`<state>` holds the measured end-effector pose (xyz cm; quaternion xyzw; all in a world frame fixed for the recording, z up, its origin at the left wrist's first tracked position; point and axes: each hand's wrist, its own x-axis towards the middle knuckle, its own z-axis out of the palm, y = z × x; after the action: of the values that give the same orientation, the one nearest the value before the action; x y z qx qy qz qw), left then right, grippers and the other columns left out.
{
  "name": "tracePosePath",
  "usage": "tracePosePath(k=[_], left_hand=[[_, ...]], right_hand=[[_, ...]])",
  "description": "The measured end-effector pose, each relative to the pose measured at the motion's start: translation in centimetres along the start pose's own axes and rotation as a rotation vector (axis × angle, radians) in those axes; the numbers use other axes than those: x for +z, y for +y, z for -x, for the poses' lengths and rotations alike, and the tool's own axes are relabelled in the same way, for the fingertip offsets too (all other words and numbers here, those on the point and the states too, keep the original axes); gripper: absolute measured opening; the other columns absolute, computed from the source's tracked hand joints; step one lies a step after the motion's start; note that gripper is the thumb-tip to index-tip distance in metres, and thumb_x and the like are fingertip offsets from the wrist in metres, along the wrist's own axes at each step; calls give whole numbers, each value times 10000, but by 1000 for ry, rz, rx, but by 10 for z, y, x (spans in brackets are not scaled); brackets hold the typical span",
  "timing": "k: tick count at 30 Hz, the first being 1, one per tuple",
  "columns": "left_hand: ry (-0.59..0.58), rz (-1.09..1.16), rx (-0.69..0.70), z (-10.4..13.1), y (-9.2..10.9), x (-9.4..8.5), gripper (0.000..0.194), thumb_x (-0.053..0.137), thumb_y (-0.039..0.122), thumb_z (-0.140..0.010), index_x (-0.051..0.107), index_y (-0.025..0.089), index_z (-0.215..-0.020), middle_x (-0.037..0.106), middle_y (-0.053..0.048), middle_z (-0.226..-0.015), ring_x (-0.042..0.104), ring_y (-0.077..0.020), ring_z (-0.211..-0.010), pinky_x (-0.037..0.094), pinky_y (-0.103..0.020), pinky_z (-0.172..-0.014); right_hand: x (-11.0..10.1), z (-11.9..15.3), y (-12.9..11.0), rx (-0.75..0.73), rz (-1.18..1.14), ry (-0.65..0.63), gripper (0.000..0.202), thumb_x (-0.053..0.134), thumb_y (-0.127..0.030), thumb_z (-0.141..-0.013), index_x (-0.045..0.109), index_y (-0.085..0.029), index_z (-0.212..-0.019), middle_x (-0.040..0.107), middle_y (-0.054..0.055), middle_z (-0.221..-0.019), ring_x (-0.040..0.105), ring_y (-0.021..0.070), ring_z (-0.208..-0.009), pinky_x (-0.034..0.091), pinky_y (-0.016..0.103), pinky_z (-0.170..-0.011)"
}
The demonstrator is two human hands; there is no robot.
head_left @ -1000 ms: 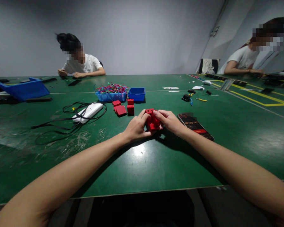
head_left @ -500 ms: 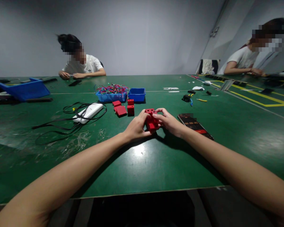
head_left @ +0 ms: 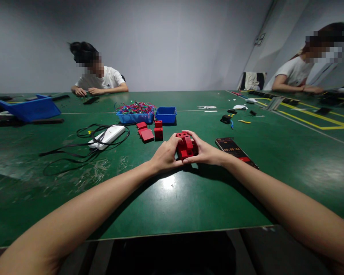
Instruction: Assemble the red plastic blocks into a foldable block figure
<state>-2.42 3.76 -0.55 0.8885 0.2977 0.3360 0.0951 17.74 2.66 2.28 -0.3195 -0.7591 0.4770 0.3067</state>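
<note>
Over the green tabletop [head_left: 149, 208], right hand [head_left: 208, 152], thumb [head_left: 191, 159] now lower, and left hand [head_left: 164, 155] clasp red plastic blocks [head_left: 185, 146], likely steadying them.

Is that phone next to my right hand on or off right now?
On: the smartphone beside your right hand is lit up, showing orange timer-style digits.

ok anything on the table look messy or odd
The black cord lies in loose, untidy loops around and over the white box, and the coloured wires are jumbled above the rim of their blue bin. The red piece held by the left hand and right hand shows no obvious damage.
</note>
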Motion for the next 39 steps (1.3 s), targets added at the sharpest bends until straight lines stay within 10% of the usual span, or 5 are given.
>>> tracePosePath(k=[39], left_hand=[[17, -41, -32, 2, 0, 1, 794, 702, 518, -723, 298, 192, -1325, 618, -142, -1163, 660, -296, -997, 536, -422, -802]], right_hand=[[3, -4, 3, 120, -149, 114, 987, 893, -192, -507, 378, -231, -1348, 560, 112, -1303, 576, 263, -1188, 466, 454, -1043]])
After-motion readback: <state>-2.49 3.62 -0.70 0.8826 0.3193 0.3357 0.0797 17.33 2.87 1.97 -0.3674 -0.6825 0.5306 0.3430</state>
